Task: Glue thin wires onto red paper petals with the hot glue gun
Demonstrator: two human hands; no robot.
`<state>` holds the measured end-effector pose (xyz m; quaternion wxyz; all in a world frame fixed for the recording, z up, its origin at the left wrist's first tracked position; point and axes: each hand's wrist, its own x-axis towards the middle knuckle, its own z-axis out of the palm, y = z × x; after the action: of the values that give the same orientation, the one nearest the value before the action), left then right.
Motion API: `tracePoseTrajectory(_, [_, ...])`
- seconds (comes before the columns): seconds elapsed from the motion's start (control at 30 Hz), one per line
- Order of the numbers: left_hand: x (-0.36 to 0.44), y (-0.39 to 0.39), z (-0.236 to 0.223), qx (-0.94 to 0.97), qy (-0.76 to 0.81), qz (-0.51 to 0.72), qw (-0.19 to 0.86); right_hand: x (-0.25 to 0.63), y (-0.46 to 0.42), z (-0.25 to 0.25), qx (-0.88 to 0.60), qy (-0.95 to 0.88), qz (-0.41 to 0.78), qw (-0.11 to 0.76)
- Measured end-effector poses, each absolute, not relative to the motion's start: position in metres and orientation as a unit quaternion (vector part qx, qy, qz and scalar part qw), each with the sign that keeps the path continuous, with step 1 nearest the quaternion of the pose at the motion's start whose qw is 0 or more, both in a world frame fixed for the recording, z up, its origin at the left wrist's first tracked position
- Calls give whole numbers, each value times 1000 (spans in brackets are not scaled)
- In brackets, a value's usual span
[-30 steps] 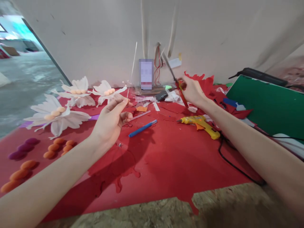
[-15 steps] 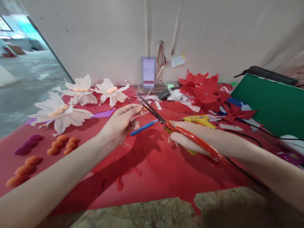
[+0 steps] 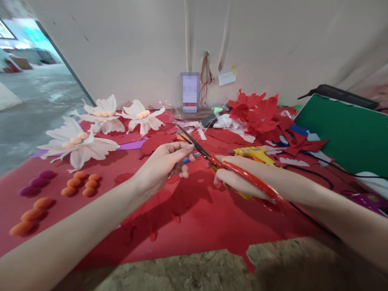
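Observation:
Red-handled scissors (image 3: 250, 178) are gripped in my right hand (image 3: 235, 178), their dark blades slightly apart and pointing up and left. My left hand (image 3: 165, 163) pinches thumb against forefinger right beside the blades. A thin pale strand (image 3: 214, 120), wire or thread, rises from those fingertips toward the upper right; its exact material is too fine to make out. Under the left fingers lies a blue pen-like stick (image 3: 190, 157), partly hidden. Red petal-shaped pieces lie around and below my left hand on the red sheet (image 3: 194, 226).
White paper flowers (image 3: 75, 141) stand at the left, near orange pompom strips (image 3: 38, 210) and a purple one (image 3: 38, 182). A yellow glue gun (image 3: 251, 152) lies right of centre, below red flowers (image 3: 260, 113). A green board (image 3: 345, 133) leans at the far right.
My left hand has moved right, closer to the scissor blades, covering more of the blue stick. The strand now slants to the upper right. My right hand and the scissors have barely shifted.

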<state>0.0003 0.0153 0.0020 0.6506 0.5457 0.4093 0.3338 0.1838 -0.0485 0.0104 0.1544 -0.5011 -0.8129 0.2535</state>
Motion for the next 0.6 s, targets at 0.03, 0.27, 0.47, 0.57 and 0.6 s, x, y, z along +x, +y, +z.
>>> tracePoseTrajectory(0.03, [1, 16, 2, 543, 413, 330, 652, 184, -48, 10, -503, -811, 259, 150])
tracePoseTrajectory(0.27, [4, 22, -7, 530, 427, 320, 659, 166, -40, 11, -585, -769, 226, 125])
tracePoseTrajectory(0.47, [2, 30, -12, 517, 434, 313, 668, 157, -22, 14, -607, -751, 229, 126])
tracePoseTrajectory(0.57, [0, 35, -16, 520, 435, 310, 666, 159, -13, 11, -621, -726, 272, 116])
tracePoseTrajectory(0.6, [-1, 37, -17, 522, 435, 311, 665, 160, -10, 9, -622, -723, 278, 114])
